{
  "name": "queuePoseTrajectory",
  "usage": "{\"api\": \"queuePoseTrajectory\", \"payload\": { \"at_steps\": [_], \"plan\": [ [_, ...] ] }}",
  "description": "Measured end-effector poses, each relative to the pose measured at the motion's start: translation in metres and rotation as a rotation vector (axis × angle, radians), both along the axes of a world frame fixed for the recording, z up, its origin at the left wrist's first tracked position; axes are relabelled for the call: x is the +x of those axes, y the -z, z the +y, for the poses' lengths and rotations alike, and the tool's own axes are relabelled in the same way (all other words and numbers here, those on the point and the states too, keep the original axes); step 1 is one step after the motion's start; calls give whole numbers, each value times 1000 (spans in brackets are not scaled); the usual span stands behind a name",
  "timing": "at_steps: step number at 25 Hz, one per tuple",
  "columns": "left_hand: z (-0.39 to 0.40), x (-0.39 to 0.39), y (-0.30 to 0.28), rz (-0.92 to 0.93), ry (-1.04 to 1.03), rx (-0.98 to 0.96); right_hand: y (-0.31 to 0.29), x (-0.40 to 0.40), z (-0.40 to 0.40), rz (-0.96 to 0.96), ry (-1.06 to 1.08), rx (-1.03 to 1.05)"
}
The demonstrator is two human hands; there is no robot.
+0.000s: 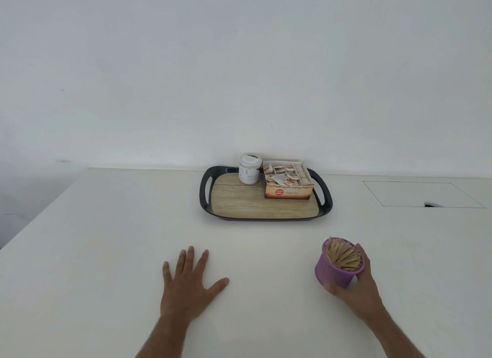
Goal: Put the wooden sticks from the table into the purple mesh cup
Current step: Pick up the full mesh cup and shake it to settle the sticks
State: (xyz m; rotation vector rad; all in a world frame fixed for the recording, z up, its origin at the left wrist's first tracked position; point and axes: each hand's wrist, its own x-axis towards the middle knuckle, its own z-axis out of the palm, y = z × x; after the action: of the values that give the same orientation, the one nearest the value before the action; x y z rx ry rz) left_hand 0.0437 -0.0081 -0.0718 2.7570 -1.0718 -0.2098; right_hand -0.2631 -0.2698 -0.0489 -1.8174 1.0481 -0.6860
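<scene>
Facing a plain white wall [239,64], with a broad white tabletop [106,238] spreading below it and filling the lower half of view.

Seeing a rectangular cut-out panel [420,194] set flush into the tabletop at far right, a small dark notch showing at its near edge.

Noting a black-rimmed oval serving tray with wood-grain base and two cut-out handles [269,204] sitting at the far middle of the table, close to the wall. Standing on its back right part: an open cardboard box of ginger tea bags [288,190], lid folded back, sachets showing in rows. Standing just left of the box, at the tray's back: a white-lidded jar with a pale label [249,172], upright.

Lying flat on the table at near left: left hand [186,285], palm down, fingers straight and spread, holding nothing.

Wrapping around the purple mesh cup [336,269] at near right: right hand [359,285], thumb curling across the near side and fingers reaching round the far side of the rim. Cup tilting towards the left, well apart from the tray.

Filling the cup: thin pale wooden sticks [343,254], packed as a bundle, ends showing at the mouth.
</scene>
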Motion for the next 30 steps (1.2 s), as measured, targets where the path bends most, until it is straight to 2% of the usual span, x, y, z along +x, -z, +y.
{"api": "queuePoseTrajectory", "payload": {
  "at_steps": [4, 8, 11, 15, 18, 20, 24, 27, 30],
  "plan": [
    [1, 0, 0, 3, 3, -11, -2, 6, -2, -31, 81, -16],
    [0, 0, 1, 2, 1, -11, -15, 16, 9, -149, 333, -79],
    [1, 0, 1, 1, -1, -8, -22, 18, 14, -135, 292, -218],
    [0, 0, 1, -3, 2, -7, -26, 18, 13, -190, 419, -175],
    [0, 0, 1, -4, -2, -8, -22, 17, 13, -113, 373, -239],
    [0, 0, 1, 0, 1, -3, -27, 17, 13, -176, 442, -224],
    [1, 0, 1, 4, -5, -7, -27, 19, 15, -89, 330, -343],
    [0, -1, 1, 6, 1, -3, -28, 20, 13, -147, 389, -306],
    [0, 0, -1, 4, -2, -9, -26, 21, 12, -60, 275, -448]
  ]
}}
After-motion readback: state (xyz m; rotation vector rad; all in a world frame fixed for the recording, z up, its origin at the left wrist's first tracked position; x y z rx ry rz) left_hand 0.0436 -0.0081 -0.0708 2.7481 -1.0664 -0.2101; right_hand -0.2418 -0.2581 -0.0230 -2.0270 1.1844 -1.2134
